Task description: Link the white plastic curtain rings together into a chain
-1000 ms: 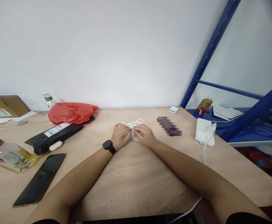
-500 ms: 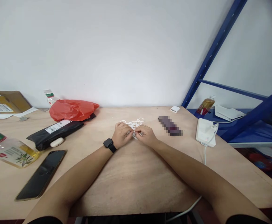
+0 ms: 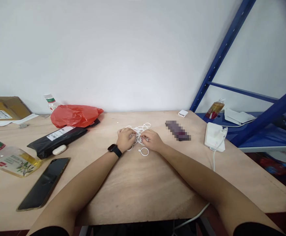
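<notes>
A loose pile of small white plastic rings (image 3: 139,129), each apparently with a little eyelet like a curtain ring, lies on the wooden table in front of me. My left hand (image 3: 126,138), a black watch on its wrist, rests at the pile's left side with bent fingers and the thumb apart from them. From the right, my right hand (image 3: 152,140) reaches into the rings, thumb and fingers also apart. One single ring (image 3: 145,151) lies nearer to me, separate from the pile. The fingertips partly cover the rings between my hands.
Left on the table (image 3: 123,196) are a phone (image 3: 43,184), an earbud case (image 3: 59,149), a black parcel (image 3: 66,137), a red plastic bag (image 3: 76,115) and a bottle (image 3: 12,160). Right are a pixelated dark object (image 3: 178,130), a white USB charger (image 3: 183,113) and a power strip (image 3: 214,136) with cable.
My hands, earlier meeting fingertip to fingertip over the pile, have parted slightly. A single ring now lies in front of them, and the pile is spread more openly between them.
</notes>
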`<state>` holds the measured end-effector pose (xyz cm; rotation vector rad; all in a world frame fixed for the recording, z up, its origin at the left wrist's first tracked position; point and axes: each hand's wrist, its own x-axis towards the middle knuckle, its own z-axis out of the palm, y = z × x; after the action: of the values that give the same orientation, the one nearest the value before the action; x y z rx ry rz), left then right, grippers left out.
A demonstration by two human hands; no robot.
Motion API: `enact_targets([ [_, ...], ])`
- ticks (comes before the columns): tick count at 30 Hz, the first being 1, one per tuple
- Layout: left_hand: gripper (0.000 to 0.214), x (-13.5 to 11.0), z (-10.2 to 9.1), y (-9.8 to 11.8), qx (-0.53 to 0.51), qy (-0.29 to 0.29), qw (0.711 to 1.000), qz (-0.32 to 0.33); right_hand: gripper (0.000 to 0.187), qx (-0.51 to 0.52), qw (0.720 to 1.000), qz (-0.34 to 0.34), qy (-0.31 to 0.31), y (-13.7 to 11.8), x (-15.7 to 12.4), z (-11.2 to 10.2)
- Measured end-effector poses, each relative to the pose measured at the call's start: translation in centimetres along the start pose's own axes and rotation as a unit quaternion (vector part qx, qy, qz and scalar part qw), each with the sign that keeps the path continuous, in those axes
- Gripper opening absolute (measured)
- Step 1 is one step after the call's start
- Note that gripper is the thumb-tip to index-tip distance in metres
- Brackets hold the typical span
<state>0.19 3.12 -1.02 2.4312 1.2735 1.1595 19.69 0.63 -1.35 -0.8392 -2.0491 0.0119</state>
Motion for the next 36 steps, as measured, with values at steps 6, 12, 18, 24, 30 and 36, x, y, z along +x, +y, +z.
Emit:
enact_targets([
  [6, 0.018, -0.2, 0.1, 0.4, 0.014, -0.044, 0.998, 0.033, 0.020, -0.006, 0.999, 0.041, -0.010, 1.3, -0.1, 0.0],
  [12, 0.018, -0.3, 0.4, 0.1, 0.036, -0.061, 0.997, 0.038, 0.022, -0.010, 0.999, 0.005, -0.046, 0.5, 0.2, -0.1],
  [18, 0.023, -0.3, 0.8, -0.5, 0.053, -0.045, 0.997, 0.019, 0.018, -0.054, 0.978, -0.137, -0.145, -1.4, 0.8, -1.1],
  [24, 0.030, -0.2, 0.8, -0.9, 0.036, -0.044, 0.998, 0.006, 0.034, -0.034, 0.970, -0.176, -0.164, -2.7, 0.9, -0.9],
  [30, 0.027, 0.4, 1.4, -2.8, -0.108, 0.045, 0.991, -0.069, 0.017, -0.071, 0.976, -0.138, -0.155, -2.9, 0.6, -0.4],
  [36, 0.021, 1.0, 1.5, -3.4, -0.210, 0.090, 0.962, -0.149, 0.025, -0.101, 0.961, -0.145, -0.213, -3.7, 0.5, 0.3],
])
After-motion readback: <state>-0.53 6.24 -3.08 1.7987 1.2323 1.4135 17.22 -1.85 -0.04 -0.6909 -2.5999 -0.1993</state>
